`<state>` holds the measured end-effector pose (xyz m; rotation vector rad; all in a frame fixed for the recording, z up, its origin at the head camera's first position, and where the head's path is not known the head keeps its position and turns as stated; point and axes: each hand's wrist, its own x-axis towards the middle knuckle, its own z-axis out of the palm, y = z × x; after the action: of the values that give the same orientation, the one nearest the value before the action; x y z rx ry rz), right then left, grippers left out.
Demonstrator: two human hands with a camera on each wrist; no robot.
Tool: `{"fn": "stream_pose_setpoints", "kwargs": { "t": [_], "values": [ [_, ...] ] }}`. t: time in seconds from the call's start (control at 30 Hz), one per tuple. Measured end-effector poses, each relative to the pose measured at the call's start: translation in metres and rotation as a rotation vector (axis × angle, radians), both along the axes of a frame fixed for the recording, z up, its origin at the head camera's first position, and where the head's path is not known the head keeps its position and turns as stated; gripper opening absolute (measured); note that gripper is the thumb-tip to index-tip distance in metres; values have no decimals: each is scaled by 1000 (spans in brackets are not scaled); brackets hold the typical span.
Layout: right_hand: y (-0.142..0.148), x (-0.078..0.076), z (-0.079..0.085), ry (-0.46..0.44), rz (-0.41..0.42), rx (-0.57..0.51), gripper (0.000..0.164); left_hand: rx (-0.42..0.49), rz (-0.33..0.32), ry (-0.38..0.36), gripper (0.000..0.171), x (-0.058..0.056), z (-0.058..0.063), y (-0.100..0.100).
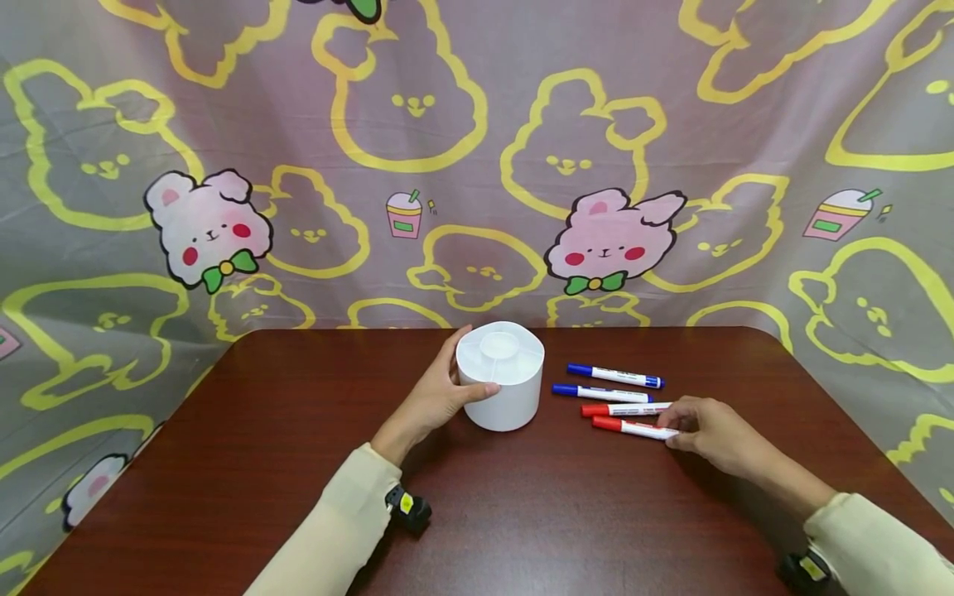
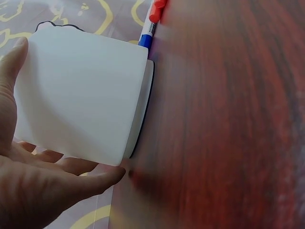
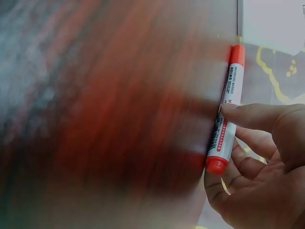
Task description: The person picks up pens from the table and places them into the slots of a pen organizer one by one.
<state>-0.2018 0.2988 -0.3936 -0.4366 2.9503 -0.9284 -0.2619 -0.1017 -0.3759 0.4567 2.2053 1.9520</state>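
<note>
A white round organizer point(image 1: 507, 401) with divided compartments around a central ring stands upright on the table. My left hand point(image 1: 438, 392) grips its left side, the thumb across the front wall; the same organizer point(image 2: 86, 95) fills much of the left wrist view. To its right lies a red whiteboard marker point(image 1: 629, 428), nearest of a group. My right hand point(image 1: 711, 432) pinches this marker near its right end. In the right wrist view the thumb presses on the white barrel of the marker point(image 3: 228, 109), with the fingers behind it.
Just beyond lies a second red marker point(image 1: 622, 410), and farther back are two blue markers, one point(image 1: 602, 393) nearer and one point(image 1: 614, 376) farther. They lie roughly parallel on the dark wooden table point(image 1: 522, 513). A patterned curtain point(image 1: 477, 165) hangs at the table's back edge.
</note>
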Motion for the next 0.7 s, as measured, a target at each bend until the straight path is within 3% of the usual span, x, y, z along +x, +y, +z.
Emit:
{"fn": "stream_pose_setpoints", "kwargs": {
  "t": [0.37,0.7],
  "values": [
    [3,1,4,-44,2,-56,11,-17,3,-1,106,0,0,1],
    [4,5,10,-158,-70,-258,21,-20,3,-2,106,0,0,0]
  ]
}}
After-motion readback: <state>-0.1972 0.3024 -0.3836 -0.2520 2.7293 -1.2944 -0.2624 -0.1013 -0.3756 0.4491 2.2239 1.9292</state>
